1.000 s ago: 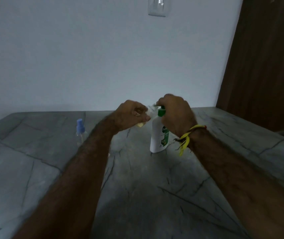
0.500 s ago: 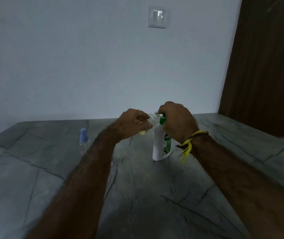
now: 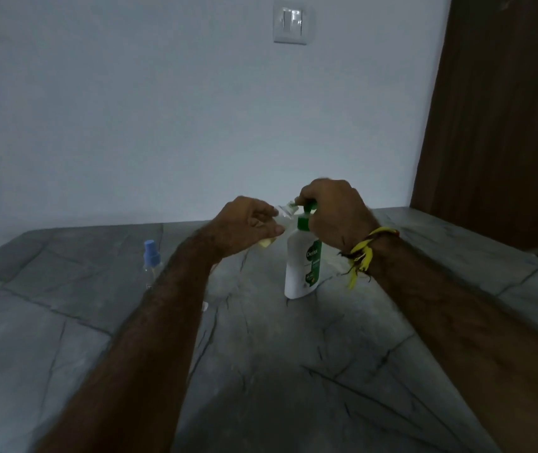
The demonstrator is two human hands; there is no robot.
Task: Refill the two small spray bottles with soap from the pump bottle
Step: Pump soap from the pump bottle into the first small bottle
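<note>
Pump bottle (image 3: 302, 263) upright mid tabletop (image 3: 261, 371), well clear of the edges. Right hand (image 3: 333, 217) clamped over the green pump head. Left hand (image 3: 248, 227) closed round a small clear bottle (image 3: 282, 214), mouth at the nozzle. Second spray bottle (image 3: 150, 261), blue cap, stands apart to the left. Wide bare slab in front. Wall (image 3: 163, 125) close behind. Grips same as 0.5 s ago, view only tilted slightly.

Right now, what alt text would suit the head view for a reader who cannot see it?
A right hand presses the green pump of a white soap bottle while the left hand holds a small clear bottle at its nozzle. A blue-capped spray bottle stands apart on the grey stone counter.
</note>
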